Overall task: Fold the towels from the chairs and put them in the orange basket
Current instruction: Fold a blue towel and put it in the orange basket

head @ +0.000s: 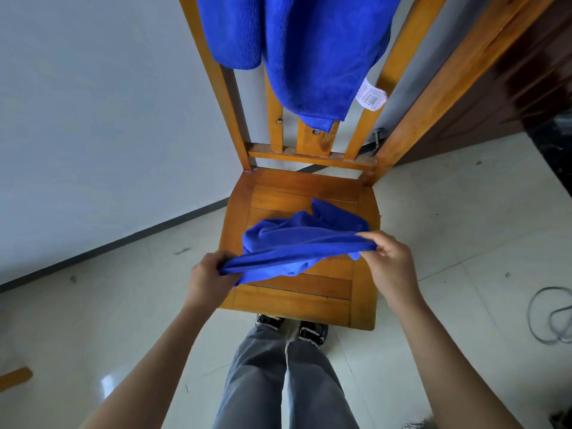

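Observation:
A blue towel (297, 243) lies bunched on the seat of a wooden chair (278, 301). My left hand (207, 278) grips its left edge and my right hand (387, 258) pinches its right edge, stretching that edge between them just above the seat. A second blue towel (309, 57) with a white label hangs over the chair's backrest above. The orange basket is not in view.
The chair stands against a pale wall (93, 119), on a glossy white tiled floor. A dark wooden door (510, 88) is at the right. A grey cable loop (554, 317) lies on the floor at the right. A wooden piece (15, 377) shows at the lower left.

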A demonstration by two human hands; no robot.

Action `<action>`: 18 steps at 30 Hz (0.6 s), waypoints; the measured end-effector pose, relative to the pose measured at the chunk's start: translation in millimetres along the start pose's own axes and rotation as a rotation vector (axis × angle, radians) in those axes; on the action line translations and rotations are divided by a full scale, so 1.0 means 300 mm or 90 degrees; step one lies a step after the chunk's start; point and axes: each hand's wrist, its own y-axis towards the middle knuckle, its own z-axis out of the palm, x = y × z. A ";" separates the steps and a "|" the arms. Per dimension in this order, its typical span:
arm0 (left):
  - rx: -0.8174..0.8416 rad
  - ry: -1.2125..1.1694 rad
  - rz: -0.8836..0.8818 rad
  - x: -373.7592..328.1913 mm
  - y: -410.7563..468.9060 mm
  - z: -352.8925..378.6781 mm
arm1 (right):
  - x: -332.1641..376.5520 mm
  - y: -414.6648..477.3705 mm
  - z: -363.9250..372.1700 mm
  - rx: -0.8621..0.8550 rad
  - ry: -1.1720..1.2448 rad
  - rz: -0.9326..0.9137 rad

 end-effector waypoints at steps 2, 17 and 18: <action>0.022 -0.035 0.018 -0.023 0.004 -0.022 | -0.061 0.014 -0.005 -0.055 -0.165 -0.024; 0.124 0.193 0.276 -0.073 -0.082 -0.007 | 0.132 -0.140 0.145 0.191 0.067 -0.147; 0.123 0.181 0.241 -0.049 -0.076 -0.004 | 0.146 -0.143 0.128 0.198 0.111 -0.115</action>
